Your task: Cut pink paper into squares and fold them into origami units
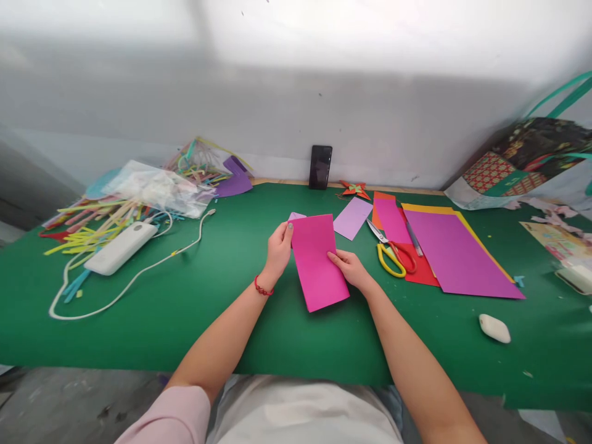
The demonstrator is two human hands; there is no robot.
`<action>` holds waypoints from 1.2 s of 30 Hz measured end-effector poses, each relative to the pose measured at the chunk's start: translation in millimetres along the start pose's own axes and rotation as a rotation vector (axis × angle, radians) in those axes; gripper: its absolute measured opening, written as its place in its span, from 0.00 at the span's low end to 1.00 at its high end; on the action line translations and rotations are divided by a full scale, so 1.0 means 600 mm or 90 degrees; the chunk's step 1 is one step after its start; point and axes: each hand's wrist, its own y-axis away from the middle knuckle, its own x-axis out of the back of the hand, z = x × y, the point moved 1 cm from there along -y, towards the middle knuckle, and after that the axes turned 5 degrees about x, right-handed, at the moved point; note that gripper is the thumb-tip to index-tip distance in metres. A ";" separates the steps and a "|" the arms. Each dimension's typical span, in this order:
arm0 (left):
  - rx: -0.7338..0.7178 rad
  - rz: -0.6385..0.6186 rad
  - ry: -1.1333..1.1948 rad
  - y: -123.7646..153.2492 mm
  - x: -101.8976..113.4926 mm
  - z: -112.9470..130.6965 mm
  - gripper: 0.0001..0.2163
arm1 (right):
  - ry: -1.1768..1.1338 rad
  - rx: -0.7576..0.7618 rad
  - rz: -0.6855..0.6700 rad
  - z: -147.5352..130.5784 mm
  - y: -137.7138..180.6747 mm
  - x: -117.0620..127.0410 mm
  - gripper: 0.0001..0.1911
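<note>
A bright pink sheet of paper (318,265), which looks folded, is held up just above the green table. My left hand (279,248) pinches its upper left corner, thumb on the front. On the right edge, my right hand (348,266) grips it with the thumb across the front; the other fingers are hidden behind. A lilac paper piece (353,217) lies behind the pink paper, and a small lilac corner shows near my left hand. Right of my right hand rest scissors (391,251) with yellow and red handles, partly on red paper (423,274).
A phone (320,166) leans on the wall beside an orange paper star (355,189). Purple sheets (462,253) and a white case (494,328) lie right, near a bag (518,160). At left are a white power bank (121,248), its cable and colourful paper strips (134,213).
</note>
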 end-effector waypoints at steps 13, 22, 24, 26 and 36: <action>0.008 -0.069 -0.123 0.016 -0.020 -0.004 0.19 | 0.008 0.023 0.135 -0.016 -0.002 0.002 0.25; 0.030 -0.045 -0.078 0.011 -0.016 -0.003 0.20 | 0.057 -0.023 0.105 -0.017 0.007 -0.005 0.27; 0.034 -0.048 -0.065 0.013 -0.017 -0.002 0.20 | 0.080 -0.019 0.107 -0.019 0.007 -0.002 0.27; 0.048 -0.054 -0.042 0.013 -0.017 -0.003 0.21 | 0.095 -0.016 0.111 -0.022 0.007 -0.001 0.27; 0.023 0.017 -0.060 0.020 -0.012 0.000 0.18 | 0.088 -0.017 0.255 -0.004 0.000 0.011 0.29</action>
